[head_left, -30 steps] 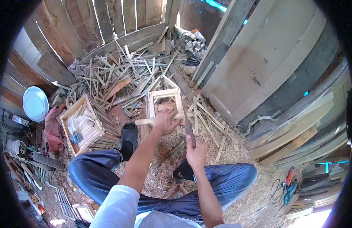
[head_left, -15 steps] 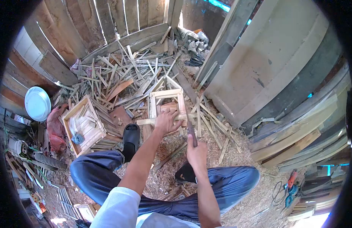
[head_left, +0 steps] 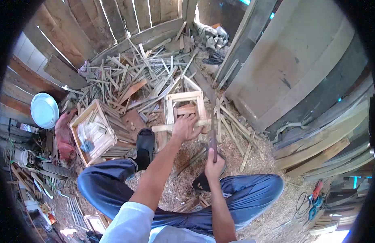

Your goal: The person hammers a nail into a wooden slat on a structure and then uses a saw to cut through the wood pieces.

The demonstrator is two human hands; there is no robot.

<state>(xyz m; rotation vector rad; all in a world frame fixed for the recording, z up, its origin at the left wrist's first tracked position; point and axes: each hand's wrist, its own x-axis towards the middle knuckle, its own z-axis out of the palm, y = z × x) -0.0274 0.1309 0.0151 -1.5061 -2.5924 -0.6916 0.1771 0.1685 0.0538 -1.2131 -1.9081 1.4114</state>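
Wood strip [head_left: 162, 128]: pale and slim, at the centre of the clock, running roughly nine to three across the near side of a wooden frame [head_left: 184, 96]; probably light, stiff and dry, perhaps prone to splinter at a cut end.
Best hold: likely flat from above, close to the frame, clear of the right-hand end.
Left hand [head_left: 185, 128]: fingers spread over the strip, palm down; how hard it presses cannot be told.
Right hand [head_left: 215, 166]: at half past four, closed around the handle of a long tool [head_left: 213, 141], which points to twelve beside the strip's right end; contact is unclear.
Underfoot: a dark sandal [head_left: 146, 141] towards nine, crowding that side.
Loose sticks [head_left: 233, 136]: at three, near the tool, apt to snag it.
Scrap pile [head_left: 127, 77]: half past ten, beyond the frame.
Crate [head_left: 107, 121]: nine o'clock, holding offcuts.
Grey panel [head_left: 292, 60]: two o'clock, limiting reach.
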